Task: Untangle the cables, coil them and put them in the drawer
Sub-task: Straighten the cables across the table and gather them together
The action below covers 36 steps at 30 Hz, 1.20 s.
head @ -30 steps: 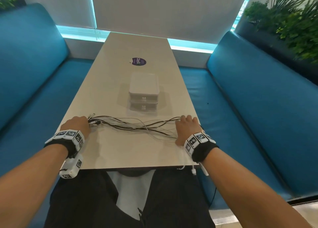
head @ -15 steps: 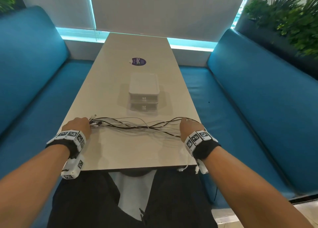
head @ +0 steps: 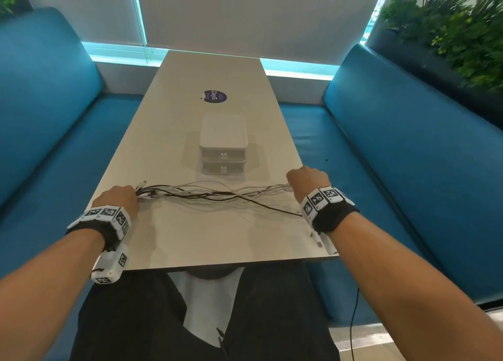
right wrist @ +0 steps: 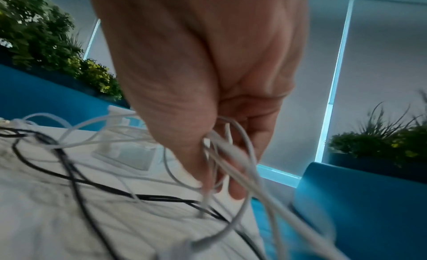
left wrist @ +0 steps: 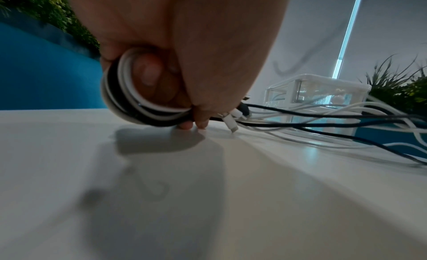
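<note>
A tangle of black and white cables [head: 215, 194] stretches across the near part of the table between my two hands. My left hand [head: 119, 198] rests on the table at the left and grips the looped cable ends [left wrist: 129, 99]; white plugs [left wrist: 230, 120] stick out beside its fingers. My right hand [head: 306, 179] is lifted a little at the table's right edge and holds a bunch of white cable strands [right wrist: 221, 154], blurred by motion. A black strand [head: 275, 209] trails toward my right wrist. The small translucent drawer unit [head: 223, 145] stands behind the cables, both drawers closed.
The table [head: 204, 240] is long and pale, with a dark round sticker [head: 215, 97] beyond the drawer unit. Blue bench seats [head: 394, 142] run along both sides. Plants [head: 457, 28] stand behind the right bench. A thin cable [head: 353, 319] hangs by my right leg.
My right hand has risen off the table and moved right and away from me, pulling the cable bunch straighter. The left hand has stayed in place, gripping its end.
</note>
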### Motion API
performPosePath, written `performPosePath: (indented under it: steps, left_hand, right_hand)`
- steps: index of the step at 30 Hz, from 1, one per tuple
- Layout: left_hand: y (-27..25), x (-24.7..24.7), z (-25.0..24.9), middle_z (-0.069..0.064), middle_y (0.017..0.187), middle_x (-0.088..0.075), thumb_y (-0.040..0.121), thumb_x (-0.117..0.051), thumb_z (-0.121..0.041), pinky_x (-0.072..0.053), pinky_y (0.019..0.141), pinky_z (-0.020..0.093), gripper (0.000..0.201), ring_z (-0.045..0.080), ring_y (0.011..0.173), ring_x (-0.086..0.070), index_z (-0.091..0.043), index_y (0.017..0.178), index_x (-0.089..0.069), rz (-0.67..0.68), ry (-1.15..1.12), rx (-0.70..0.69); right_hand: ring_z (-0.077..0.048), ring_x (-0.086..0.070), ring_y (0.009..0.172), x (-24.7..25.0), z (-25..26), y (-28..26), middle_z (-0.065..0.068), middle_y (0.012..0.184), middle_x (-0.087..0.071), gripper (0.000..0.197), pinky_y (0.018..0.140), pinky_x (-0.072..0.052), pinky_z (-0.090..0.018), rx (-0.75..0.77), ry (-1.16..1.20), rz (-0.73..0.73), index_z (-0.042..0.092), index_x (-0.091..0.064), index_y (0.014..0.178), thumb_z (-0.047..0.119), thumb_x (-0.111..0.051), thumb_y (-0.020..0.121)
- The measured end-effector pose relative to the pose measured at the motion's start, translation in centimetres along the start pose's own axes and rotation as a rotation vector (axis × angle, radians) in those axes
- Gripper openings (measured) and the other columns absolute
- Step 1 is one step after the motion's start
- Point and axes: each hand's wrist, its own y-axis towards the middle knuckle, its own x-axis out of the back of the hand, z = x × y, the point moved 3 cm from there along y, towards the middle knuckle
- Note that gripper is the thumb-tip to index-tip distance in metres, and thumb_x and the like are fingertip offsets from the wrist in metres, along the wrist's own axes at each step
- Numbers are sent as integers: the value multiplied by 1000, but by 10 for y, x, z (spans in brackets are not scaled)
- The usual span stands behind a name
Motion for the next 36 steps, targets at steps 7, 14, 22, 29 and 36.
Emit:
performPosePath:
  steps: [7, 14, 22, 29, 36]
  left_hand:
    - [4, -3, 3, 4, 76, -57, 95, -46, -19, -49, 65, 31, 15, 25, 70, -61, -14, 89, -59, -13, -15, 16]
    - [2, -2, 1, 5, 77, -56, 94, -48, -18, -49, 65, 32, 12, 27, 71, -60, -13, 88, -57, -13, -18, 4]
    - [0, 0, 0, 4, 76, -55, 94, -50, -18, -47, 63, 31, 11, 26, 70, -59, -13, 87, -57, -8, -6, 19]
    - [1, 0, 1, 6, 78, -57, 92, -51, -17, -49, 66, 32, 10, 28, 71, -61, -12, 88, -58, -7, -25, 29]
    - [-3, 1, -3, 5, 74, -57, 94, -48, -18, -48, 63, 30, 13, 25, 67, -60, -13, 85, -57, -8, -32, 45]
  right_hand:
    - [-33, -62, 109, -56, -59, -15, -13, 125, -54, 36, 79, -45, -39, -326, 175, 111, 10, -45, 131, 13, -48, 95]
    - [-27, -63, 91, -79, -71, -27, -7, 97, -62, 16, 67, -45, -34, -355, 139, 140, 12, -56, 108, 14, -53, 92]
    - [-22, -63, 99, -106, -91, -31, 1, 95, -66, 8, 106, -36, -44, -377, 122, 302, 20, -57, 91, 23, -62, 86]
    - [-19, -60, 107, -98, -84, -32, 11, 121, -63, 53, 101, -30, -43, -183, 384, 307, 40, -46, 125, 36, -66, 76]
    - [-17, -53, 114, -80, -68, -25, 20, 118, -58, 72, 105, -39, -47, -132, 765, 127, 41, -57, 120, 89, -54, 66]
